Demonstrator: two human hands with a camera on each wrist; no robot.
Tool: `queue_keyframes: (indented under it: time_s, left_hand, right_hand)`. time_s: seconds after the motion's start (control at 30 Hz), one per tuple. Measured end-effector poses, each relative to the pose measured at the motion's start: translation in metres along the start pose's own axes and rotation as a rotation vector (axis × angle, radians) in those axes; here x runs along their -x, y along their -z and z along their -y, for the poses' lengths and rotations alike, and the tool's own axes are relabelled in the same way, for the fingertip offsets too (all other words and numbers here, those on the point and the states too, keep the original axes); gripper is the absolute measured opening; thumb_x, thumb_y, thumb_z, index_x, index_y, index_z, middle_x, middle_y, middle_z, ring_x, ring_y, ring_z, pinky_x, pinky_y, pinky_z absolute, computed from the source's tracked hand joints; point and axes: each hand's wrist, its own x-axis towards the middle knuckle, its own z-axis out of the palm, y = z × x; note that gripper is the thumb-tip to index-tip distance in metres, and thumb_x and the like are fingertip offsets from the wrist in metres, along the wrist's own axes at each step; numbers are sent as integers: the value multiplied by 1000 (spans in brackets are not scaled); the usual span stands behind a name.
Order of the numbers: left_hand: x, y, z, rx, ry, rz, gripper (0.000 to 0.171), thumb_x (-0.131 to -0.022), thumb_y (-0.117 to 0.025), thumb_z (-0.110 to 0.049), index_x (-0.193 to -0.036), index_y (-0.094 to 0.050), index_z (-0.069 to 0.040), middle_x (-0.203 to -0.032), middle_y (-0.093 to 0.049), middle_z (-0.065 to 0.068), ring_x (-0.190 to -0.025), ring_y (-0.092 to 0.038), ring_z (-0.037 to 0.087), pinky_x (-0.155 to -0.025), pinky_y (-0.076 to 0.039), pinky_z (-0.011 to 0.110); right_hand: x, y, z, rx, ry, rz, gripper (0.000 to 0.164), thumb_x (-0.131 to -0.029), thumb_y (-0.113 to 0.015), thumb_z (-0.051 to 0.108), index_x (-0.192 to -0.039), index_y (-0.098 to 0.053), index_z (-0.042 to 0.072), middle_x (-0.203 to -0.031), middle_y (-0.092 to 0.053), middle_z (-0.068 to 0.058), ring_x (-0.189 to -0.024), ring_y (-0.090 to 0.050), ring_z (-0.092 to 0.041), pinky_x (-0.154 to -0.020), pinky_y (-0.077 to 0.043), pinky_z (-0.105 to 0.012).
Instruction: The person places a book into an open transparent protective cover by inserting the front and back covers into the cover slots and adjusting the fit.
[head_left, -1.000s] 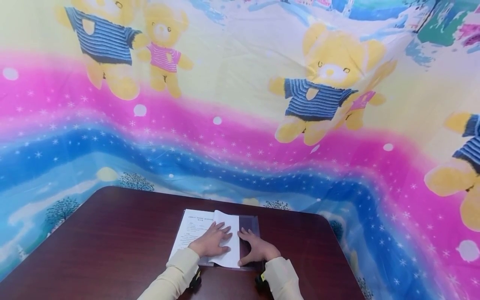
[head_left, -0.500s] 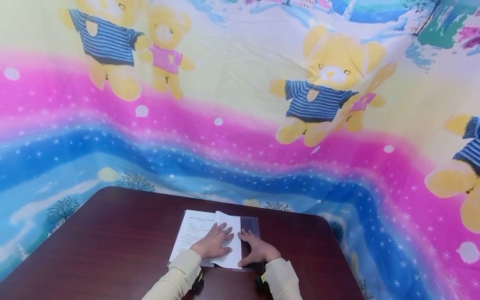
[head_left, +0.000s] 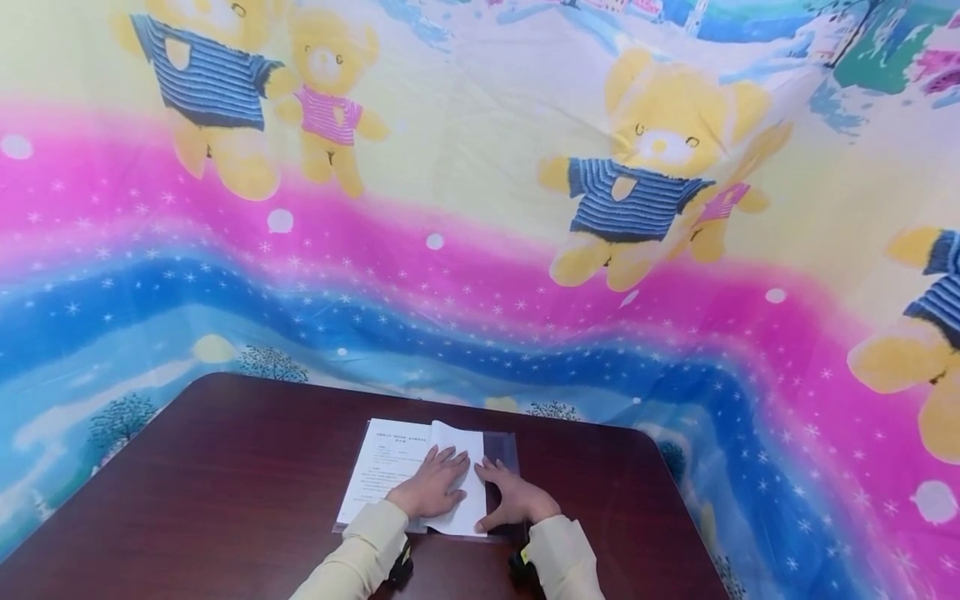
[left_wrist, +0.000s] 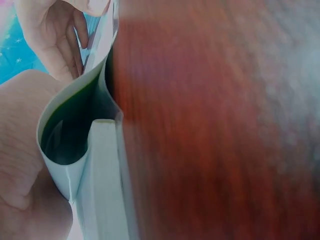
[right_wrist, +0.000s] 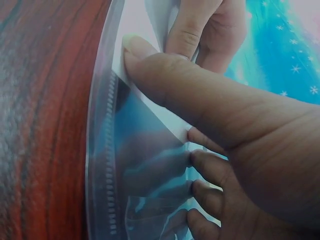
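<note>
On the table lies a clear plastic folder [head_left: 504, 446] with a thick stack of printed paper [head_left: 386, 458] on its left part. A white sheet [head_left: 474, 492] bends over toward the right, and in the left wrist view it bulges as a hollow curl [left_wrist: 65, 130] beside the paper block [left_wrist: 106, 175]. My left hand [head_left: 431, 490] rests on this sheet with fingers spread. My right hand [head_left: 521, 496] stands at the sheet's right edge, thumb and fingers apart. Its thumb [right_wrist: 165, 85] touches the sheet's corner in the right wrist view, while the other fingertips rest on the folder's plastic.
A dark red-brown table [head_left: 210, 483] extends around the folder on all sides. Behind its far edge hangs a printed cloth [head_left: 465, 250] with bears and snowflakes. Each wrist wears a small black device, such as the one [head_left: 401, 567] on the left.
My left hand has slid slightly to the right. The white sheet's right edge has shifted a little the same way, while my right hand has stayed nearly still.
</note>
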Motion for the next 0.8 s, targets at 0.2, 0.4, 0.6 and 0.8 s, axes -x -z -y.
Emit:
queue_keyframes:
  time_s: [0.2, 0.4, 0.6, 0.8]
  left_hand:
    - [1, 2, 2, 54, 6, -15, 56, -95, -64, -23, -143, -53, 5, -153, -49, 20, -147, -36, 42, -121, -23, 60]
    - [10, 9, 9, 116, -9, -52, 62, -91, -68, -25, -142, -54, 7, -153, -49, 21, -148, -31, 46, -120, -27, 60]
    - [17, 12, 14, 108, -1, -17, 59, -93, -67, -28, -141, -56, 6, -151, -52, 19, -148, -33, 42, -119, -33, 54]
    - [19, 11, 14, 60, -14, 30, 58, -98, -63, -28, -144, -52, 6, -154, -48, 19, -149, -31, 43, -120, -31, 55]
  right_hand:
    - [0, 0, 1, 7, 1, -8, 96, -78, -89, 25, -157, -37, 5, -167, -23, -18, -154, -14, -46, -115, -27, -70]
    - [2, 0, 0, -8, -8, -5, 96, -79, -89, 26, -158, -37, 7, -168, -23, -16, -155, -13, -45, -115, -28, -69]
    - [2, 0, 0, -20, 0, 0, 97, -79, -89, 24, -157, -36, 5, -168, -22, -16, -155, -13, -45, -115, -28, -69]
    - [1, 0, 2, -16, 1, 8, 97, -79, -89, 25, -158, -36, 5, -168, -22, -16, -155, -13, -45, -115, -28, -68]
